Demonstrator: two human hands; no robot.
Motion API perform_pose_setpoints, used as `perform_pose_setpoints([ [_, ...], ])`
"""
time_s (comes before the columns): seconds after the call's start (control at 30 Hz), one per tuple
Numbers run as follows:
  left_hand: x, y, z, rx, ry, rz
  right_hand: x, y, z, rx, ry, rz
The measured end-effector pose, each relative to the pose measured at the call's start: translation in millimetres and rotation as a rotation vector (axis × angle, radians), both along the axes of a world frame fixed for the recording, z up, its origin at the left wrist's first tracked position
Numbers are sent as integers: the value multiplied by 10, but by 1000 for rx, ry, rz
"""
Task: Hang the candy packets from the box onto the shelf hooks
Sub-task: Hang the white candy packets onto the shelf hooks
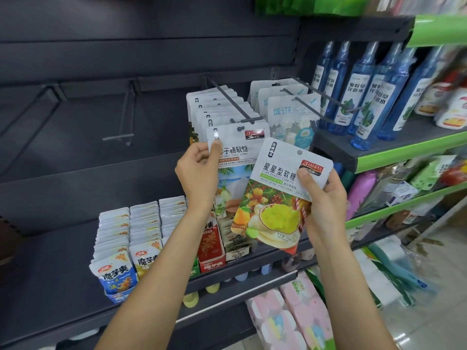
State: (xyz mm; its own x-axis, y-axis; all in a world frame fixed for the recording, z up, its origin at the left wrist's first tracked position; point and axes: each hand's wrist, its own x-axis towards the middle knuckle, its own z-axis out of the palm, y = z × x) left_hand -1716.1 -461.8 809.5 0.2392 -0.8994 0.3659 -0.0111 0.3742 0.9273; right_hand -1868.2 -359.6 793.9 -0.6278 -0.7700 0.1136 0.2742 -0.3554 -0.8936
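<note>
My left hand [199, 168] pinches the top left corner of the front coconut cake gummy packet [236, 157], which hangs at the tip of a dark shelf hook [232, 102] with several like packets behind it. My right hand [321, 195] holds a star shaped gummies packet [278, 198] in front of the shelf, below and right of that hook, thumb on its red logo. The packet's hang hole is free of any hook. The box is out of view.
To the right, another hook [326, 97] carries clear candy packets [290, 120]. An empty hook [123, 114] juts out at the left. Snack pouches [118, 251] fill the shelf below. Blue bottles [374, 92] stand on the green-edged shelf at the right.
</note>
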Motion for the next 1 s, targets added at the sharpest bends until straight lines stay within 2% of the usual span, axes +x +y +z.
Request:
perform_pose_setpoints([
  [0.1,10,-30,-7,-2,-33,29,9,-1,-8,-3,8,7],
  [0.2,71,-86,-39,-25,-142,62,9,-55,36,-11,48,42],
  [0.4,192,-145,-39,-87,-333,52,113,-328,357,-96,387,266],
  [0.57,253,-170,-44,-68,-311,-28,138,-566,516,-91,656,160],
  [0.77,273,-179,-26,-92,-312,-42,82,-612,412,-63,637,167],
  [1.0,295,-188,-64,-95,-280,-81,138,-695,443,-65,707,134],
])
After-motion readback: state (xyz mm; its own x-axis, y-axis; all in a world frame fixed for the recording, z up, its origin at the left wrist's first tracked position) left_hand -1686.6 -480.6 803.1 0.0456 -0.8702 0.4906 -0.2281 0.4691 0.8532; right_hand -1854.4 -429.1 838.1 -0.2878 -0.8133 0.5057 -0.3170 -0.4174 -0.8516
